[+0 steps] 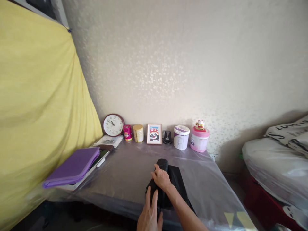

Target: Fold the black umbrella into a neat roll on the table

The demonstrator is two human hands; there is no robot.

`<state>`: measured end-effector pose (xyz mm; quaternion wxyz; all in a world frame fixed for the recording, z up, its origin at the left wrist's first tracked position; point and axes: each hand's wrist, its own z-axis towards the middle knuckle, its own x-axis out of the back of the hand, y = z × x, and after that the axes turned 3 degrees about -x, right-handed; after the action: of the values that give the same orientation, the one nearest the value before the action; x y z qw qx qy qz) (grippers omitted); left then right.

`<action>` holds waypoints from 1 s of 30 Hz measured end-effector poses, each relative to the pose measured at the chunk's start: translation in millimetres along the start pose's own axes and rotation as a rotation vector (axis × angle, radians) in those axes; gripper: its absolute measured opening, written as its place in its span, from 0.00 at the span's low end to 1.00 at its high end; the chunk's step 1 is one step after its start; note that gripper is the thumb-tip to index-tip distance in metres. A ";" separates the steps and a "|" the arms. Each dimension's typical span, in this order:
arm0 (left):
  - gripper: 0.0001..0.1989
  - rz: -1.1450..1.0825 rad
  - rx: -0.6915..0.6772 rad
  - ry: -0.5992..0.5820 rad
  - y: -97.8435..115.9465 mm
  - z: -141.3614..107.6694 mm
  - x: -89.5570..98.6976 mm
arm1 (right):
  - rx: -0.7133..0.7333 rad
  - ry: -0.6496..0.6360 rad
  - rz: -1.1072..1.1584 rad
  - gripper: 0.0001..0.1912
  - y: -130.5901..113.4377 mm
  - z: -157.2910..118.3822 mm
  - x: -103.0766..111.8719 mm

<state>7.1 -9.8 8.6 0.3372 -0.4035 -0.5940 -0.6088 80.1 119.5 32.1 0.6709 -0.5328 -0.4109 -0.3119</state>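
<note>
A bundle of black fabric point(178, 179) lies near the table's front edge, with a rounded black end pointing toward the wall. My right hand point(160, 177) rests on top of the bundle just below that end, its fingers bent against the fabric. Closer to me, my left hand point(150, 210) is at the lower left of the bundle, fingers spread and touching the fabric. A small dark, shiny piece shows beside the left thumb; what it is cannot be made out.
Along the wall stand a clock point(113, 124), several cans, a panda picture point(154, 134) and a pink-lidded tub point(199, 141) with a figurine. A purple folder point(72, 166) lies left on the table point(120, 179). Wrapped bedding point(276, 163) is at right.
</note>
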 end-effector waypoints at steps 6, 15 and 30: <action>0.37 0.018 -0.068 -0.018 5.4 8.1 8.6 | 0.053 -0.033 0.051 0.17 0.8 -0.5 4.4; 0.36 0.024 0.087 -0.116 5.1 19.2 -5.1 | 0.379 0.038 0.225 0.14 7.2 -32.1 16.3; 0.44 -0.020 0.192 -0.213 -0.2 31.9 -11.1 | 0.409 0.077 0.096 0.18 46.0 30.0 4.0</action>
<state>14.7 21.2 -2.4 0.3030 -0.4257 -0.6859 -0.5064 114.8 159.7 17.4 0.7944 -0.3919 -0.4139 -0.2099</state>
